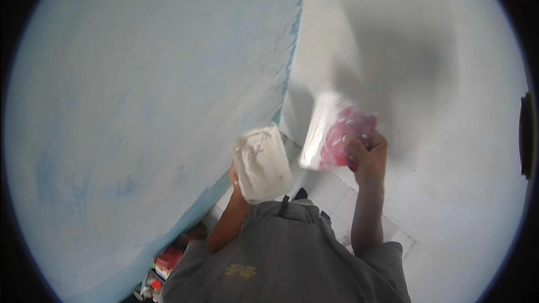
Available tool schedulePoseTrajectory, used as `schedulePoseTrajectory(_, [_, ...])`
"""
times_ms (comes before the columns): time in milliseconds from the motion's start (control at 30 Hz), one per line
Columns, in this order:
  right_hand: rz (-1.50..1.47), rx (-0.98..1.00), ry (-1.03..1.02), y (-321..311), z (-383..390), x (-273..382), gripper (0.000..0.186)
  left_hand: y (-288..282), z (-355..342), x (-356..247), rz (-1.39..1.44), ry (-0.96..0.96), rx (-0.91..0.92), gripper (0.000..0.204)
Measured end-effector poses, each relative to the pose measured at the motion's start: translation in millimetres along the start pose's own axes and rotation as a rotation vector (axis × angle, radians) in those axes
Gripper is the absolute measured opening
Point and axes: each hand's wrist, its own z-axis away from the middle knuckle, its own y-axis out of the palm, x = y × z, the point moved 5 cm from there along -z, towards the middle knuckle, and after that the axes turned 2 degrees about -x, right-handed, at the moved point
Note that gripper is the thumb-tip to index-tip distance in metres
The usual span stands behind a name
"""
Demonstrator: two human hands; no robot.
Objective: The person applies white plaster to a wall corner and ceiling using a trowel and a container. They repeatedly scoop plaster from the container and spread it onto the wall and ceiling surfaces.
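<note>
My left hand (234,175) is closed on the left side of a whitish rectangular tub (270,177); most of its fingers are hidden behind the tub. Thick white paste, like wall putty, lies inside and is smeared on the rim. In my right hand (370,156) is a wide putty knife (331,132), its red back spotted with white and its broad pale blade pointing left. Motion blurs the knife. It is held near the corner, to the right of the tub and apart from it; whether the blade touches the wall I cannot tell.
A pale blue wall (157,78) with patchy white coating rises on the left. It meets a white wall (449,202) at a corner ahead. White floor tiles (331,193) show below. Assorted red and white items (163,266) lie at the lower left. A dark object (526,134) stands at the far right.
</note>
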Motion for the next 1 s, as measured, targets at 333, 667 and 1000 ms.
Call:
schedulePoseTrajectory(333, [0.563, 0.265, -0.242, 89, -4, -69, 0.023, 13, -18, -4, 0.027, 0.077, -0.165, 0.069])
schedulePoseTrajectory(667, [0.515, 0.301, -0.237, 95, -8, -77, 0.024, 13, -27, 13, 0.123, 0.05, -0.296, 0.063])
schedulePoseTrajectory(1000, [0.476, 0.365, -0.225, 87, -21, -102, 0.021, 32, -46, 40, 0.492, 0.055, -0.089, 0.08])
